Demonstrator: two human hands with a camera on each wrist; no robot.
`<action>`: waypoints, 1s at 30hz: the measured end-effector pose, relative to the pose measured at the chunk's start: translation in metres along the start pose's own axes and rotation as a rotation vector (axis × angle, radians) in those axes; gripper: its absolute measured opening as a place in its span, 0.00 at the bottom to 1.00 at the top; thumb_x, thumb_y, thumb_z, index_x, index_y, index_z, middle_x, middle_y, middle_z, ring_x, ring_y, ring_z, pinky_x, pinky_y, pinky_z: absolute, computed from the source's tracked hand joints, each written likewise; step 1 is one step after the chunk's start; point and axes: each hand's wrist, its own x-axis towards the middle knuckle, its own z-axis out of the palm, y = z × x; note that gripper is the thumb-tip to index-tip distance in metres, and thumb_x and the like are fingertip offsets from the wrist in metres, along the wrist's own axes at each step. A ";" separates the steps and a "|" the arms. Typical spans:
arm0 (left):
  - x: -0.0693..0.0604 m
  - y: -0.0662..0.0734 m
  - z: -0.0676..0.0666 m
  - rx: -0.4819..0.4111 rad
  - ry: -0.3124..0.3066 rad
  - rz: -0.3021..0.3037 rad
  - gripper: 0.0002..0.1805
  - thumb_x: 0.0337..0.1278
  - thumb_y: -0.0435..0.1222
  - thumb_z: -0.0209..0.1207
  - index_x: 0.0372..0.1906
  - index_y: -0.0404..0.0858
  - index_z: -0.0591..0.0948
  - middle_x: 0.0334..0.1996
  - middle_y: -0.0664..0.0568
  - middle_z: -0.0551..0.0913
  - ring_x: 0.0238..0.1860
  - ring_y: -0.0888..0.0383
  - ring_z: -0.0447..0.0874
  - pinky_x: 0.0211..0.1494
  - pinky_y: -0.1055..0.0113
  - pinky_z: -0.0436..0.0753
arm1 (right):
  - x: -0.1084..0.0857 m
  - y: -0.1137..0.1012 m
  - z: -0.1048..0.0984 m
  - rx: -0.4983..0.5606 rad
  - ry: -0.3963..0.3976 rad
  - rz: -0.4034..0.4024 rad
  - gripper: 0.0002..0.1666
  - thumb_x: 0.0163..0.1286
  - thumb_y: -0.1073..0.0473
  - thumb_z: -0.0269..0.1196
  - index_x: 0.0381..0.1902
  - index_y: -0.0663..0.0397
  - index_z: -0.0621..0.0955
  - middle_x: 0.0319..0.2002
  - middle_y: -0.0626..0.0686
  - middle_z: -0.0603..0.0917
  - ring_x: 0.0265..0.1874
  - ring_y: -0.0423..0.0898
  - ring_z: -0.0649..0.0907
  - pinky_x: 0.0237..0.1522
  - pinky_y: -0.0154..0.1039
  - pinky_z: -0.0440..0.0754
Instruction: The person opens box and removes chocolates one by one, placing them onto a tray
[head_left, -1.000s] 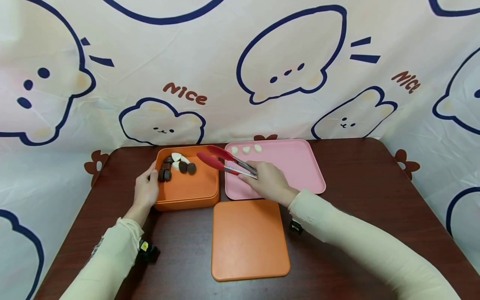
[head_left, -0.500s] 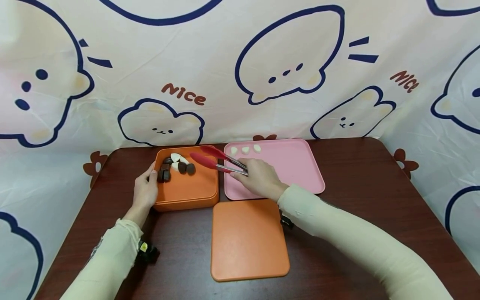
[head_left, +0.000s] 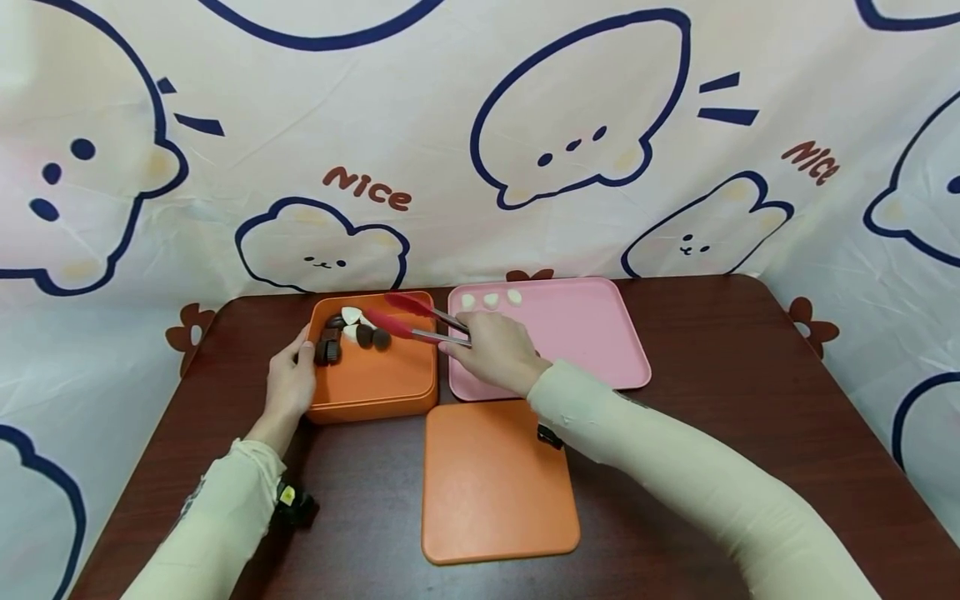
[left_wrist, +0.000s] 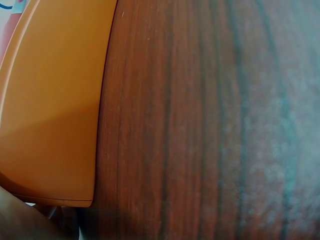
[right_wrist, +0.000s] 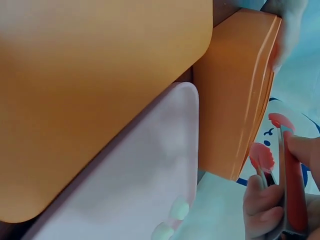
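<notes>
In your right hand [head_left: 491, 350] you grip the red-and-silver metal tongs [head_left: 397, 325], fingers and thumb wrapped round the arms. Their rounded red heads have scalloped edges and stand apart over the far right part of the open, square orange box [head_left: 375, 375]. Your left hand [head_left: 291, 379] holds that box by its left wall, the thumb at the rim. The box has smooth sides and rounded corners; dark brown pieces [head_left: 364, 336] and white pieces [head_left: 352, 315] cluster in its far left part. Right of it on the brown wood-grain desk [head_left: 360, 508] lies the shallow pink tray [head_left: 577, 333], with three small whitish pieces [head_left: 491, 301] along its far edge. The printed white cloth [head_left: 442, 100] behind reads "Nice" twice, in reddish-brown letters.
</notes>
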 end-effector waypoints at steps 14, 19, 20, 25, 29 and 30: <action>-0.001 0.000 0.000 -0.013 -0.017 -0.003 0.28 0.83 0.46 0.31 0.81 0.53 0.51 0.81 0.47 0.52 0.81 0.44 0.48 0.81 0.42 0.55 | 0.015 -0.021 0.005 -0.124 -0.011 -0.005 0.20 0.70 0.40 0.65 0.44 0.50 0.84 0.24 0.47 0.80 0.23 0.45 0.79 0.20 0.37 0.76; 0.000 -0.001 0.001 -0.002 -0.016 0.003 0.28 0.83 0.46 0.30 0.81 0.52 0.51 0.81 0.47 0.51 0.81 0.43 0.48 0.81 0.42 0.56 | 0.020 -0.025 0.006 -0.173 -0.016 -0.012 0.21 0.70 0.39 0.65 0.42 0.51 0.84 0.25 0.47 0.80 0.25 0.45 0.79 0.21 0.35 0.74; 0.000 -0.001 0.001 -0.002 -0.017 0.003 0.28 0.83 0.46 0.30 0.81 0.52 0.51 0.81 0.47 0.51 0.81 0.43 0.48 0.81 0.42 0.56 | 0.021 -0.025 0.006 -0.185 -0.012 -0.017 0.21 0.70 0.39 0.65 0.41 0.50 0.83 0.25 0.47 0.80 0.25 0.45 0.79 0.21 0.35 0.74; 0.001 -0.001 0.001 -0.007 -0.014 0.004 0.28 0.83 0.46 0.31 0.81 0.53 0.51 0.81 0.47 0.51 0.81 0.43 0.48 0.81 0.42 0.56 | 0.026 -0.025 0.007 -0.242 0.010 -0.017 0.21 0.70 0.38 0.64 0.36 0.49 0.83 0.26 0.46 0.80 0.27 0.45 0.79 0.24 0.37 0.76; 0.001 -0.001 0.001 -0.002 -0.013 -0.006 0.28 0.83 0.46 0.31 0.81 0.53 0.51 0.81 0.48 0.51 0.82 0.44 0.48 0.81 0.42 0.55 | 0.027 -0.027 0.009 -0.286 0.004 -0.011 0.20 0.71 0.38 0.63 0.35 0.48 0.83 0.26 0.46 0.81 0.28 0.44 0.80 0.27 0.40 0.79; 0.001 -0.001 0.001 -0.001 -0.015 -0.006 0.28 0.83 0.46 0.31 0.81 0.53 0.51 0.81 0.48 0.51 0.82 0.44 0.48 0.81 0.43 0.55 | 0.027 -0.028 0.009 -0.299 0.003 -0.010 0.21 0.71 0.37 0.63 0.36 0.48 0.83 0.26 0.46 0.81 0.28 0.44 0.80 0.28 0.40 0.80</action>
